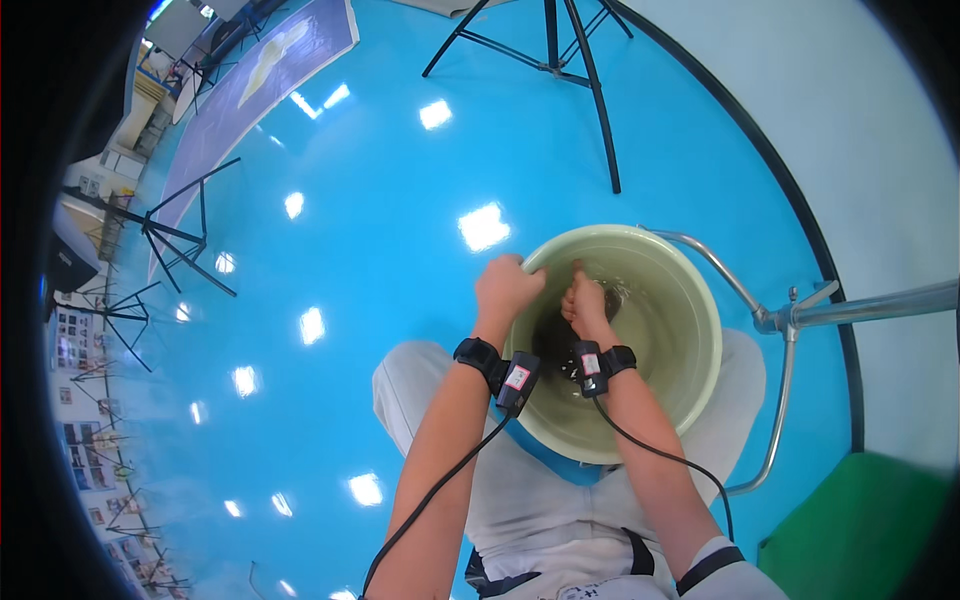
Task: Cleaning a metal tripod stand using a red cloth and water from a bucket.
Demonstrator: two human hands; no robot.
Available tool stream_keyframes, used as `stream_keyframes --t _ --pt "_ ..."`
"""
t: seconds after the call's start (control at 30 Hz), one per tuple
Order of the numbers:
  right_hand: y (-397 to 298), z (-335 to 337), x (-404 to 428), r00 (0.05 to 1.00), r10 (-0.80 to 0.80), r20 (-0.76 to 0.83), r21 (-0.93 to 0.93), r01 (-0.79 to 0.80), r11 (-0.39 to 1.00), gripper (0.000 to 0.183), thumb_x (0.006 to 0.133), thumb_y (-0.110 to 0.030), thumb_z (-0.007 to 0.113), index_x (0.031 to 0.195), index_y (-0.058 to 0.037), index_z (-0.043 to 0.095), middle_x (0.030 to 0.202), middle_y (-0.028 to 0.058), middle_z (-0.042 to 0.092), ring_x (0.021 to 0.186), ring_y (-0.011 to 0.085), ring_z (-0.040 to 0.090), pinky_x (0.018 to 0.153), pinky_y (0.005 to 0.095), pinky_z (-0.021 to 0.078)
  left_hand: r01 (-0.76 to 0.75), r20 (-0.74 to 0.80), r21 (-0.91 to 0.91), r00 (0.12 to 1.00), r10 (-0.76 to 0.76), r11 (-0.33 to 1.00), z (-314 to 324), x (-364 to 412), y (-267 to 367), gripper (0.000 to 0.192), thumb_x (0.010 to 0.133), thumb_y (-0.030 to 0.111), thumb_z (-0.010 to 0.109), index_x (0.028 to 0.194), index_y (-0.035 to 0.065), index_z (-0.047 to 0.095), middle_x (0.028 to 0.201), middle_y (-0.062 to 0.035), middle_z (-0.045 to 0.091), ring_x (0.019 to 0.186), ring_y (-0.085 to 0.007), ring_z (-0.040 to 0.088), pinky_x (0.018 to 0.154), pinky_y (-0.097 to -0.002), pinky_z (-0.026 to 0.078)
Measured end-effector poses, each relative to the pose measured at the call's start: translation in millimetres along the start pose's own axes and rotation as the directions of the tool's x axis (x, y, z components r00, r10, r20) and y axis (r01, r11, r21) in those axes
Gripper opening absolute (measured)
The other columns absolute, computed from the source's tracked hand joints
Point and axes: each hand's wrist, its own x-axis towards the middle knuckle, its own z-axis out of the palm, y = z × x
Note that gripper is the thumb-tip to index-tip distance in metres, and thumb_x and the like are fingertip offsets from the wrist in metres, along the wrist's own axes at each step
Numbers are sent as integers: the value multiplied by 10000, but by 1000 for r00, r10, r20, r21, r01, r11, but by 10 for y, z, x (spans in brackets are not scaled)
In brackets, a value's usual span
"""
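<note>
Between my knees stands a pale green plastic bucket (pixel 705 360) with water (pixel 652 360) in it. My left hand (pixel 510 289) grips its rim at the far left side, thumb over the inner edge. Inside the bucket is my right hand (pixel 586 304), fingers curled and one digit pointing towards the far wall. Whether it holds anything small is hidden. A dark patch (pixel 551 337) shows beside and below it; I cannot tell whether this is a reflection, a shadow or an object. Each wrist carries a black strapped device (pixel 517 382) with a cable.
A metal tube frame (pixel 787 319) stands close to the bucket's right side. Black tripod stands (pixel 559 67) rise ahead and at left (pixel 176 232) on the glossy blue floor (pixel 360 202). A green mat or panel (pixel 855 525) lies at lower right, near the pale wall (pixel 847 135).
</note>
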Motion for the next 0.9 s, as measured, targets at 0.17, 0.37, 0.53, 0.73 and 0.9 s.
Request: stream_keyframes --t 0.17,0.37,0.53,0.73,0.9 --pt "-513 304 -464 955 -243 174 -245 280 928 462 889 -373 447 527 -131 291 417 -35 246 307 69 226 305 240 144 -51 1 2 999 51 999 -6 20 -54 382 657 398 592 770 38 645 730 -163 621 716 -321 605 649 -386 483" --pt "-941 500 -1013 890 -303 340 -318 412 854 485 895 -340 455 502 -127 267 401 -35 244 309 63 237 309 239 143 -68 -43 -70 997 66 995 63 14 -77 352 649 366 585 763 39 647 750 -163 621 722 -327 602 659 -392 483" --pt "-970 445 -1073 879 -324 350 -396 452 799 491 896 -326 459 486 -117 287 391 -29 262 307 68 238 312 243 156 -137 -27 -72 990 135 988 128 11 -62 338 684 357 570 776 37 631 758 -157 616 723 -328 598 648 -409 476" --pt "-848 239 -1026 905 -353 237 -472 425 772 497 883 -284 487 445 -82 366 400 -22 358 329 58 317 331 231 209 -315 -20 51 948 316 948 133 124 -42 313 750 322 533 888 49 597 774 -161 611 736 -331 595 655 -426 465" --pt "-746 -63 -848 887 -438 149 -668 417 617 520 865 -343 495 444 -49 409 409 -10 382 383 78 360 378 267 274 -400 -14 142 914 405 906 117 270 -3 335 776 360 521 921 64 582 823 -155 609 796 -323 587 698 -429 457"
